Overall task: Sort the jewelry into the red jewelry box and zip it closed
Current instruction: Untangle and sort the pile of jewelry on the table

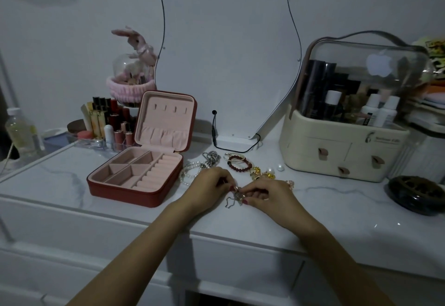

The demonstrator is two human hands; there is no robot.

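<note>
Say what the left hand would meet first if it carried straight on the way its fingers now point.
The left hand points right, at the small silver chain it pinches; straight beyond that it would meet the right hand, whose fingertips pinch the same chain, apparently at the same depth.

Bare forearms without sleeves; left hand (pixel 209 186) and right hand (pixel 269 197) show red-painted nails.

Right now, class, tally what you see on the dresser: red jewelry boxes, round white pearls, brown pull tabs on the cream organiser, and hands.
Red jewelry box: 1
Round white pearls: 2
Brown pull tabs: 3
Hands, left hand and right hand: 2
Total: 8
</note>
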